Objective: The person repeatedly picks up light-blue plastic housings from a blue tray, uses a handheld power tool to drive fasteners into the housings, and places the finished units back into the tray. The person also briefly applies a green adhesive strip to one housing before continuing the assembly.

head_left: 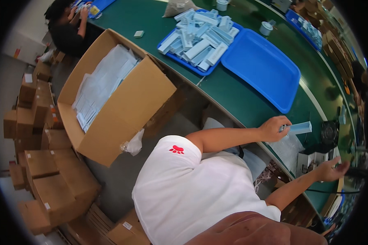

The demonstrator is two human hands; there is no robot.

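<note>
My left hand (276, 128) is closed around one end of a slim light-blue carton (301, 128) above the table edge. Something small and dark shows at its fingers, too small to name. My right hand (333, 169) reaches over the table's right part, thumb and fingers apart, with no held thing visible. Beside it sits a small grey metal device (310, 159). A clear plastic sheet or bag (287, 153) lies on the table below the carton. An unfilled blue tray (261, 67) is beyond my left hand, next to a blue tray (207, 72) heaped with similar light-blue cartons (200, 36).
A large open cardboard box (126, 110) with flat pale-blue pieces stands left of the green table (155, 24). Stacked brown cartons (53, 179) fill the far left. A black round object (329, 132) and a white cup (266, 28) are on the table. Another person (67, 32) works at upper left.
</note>
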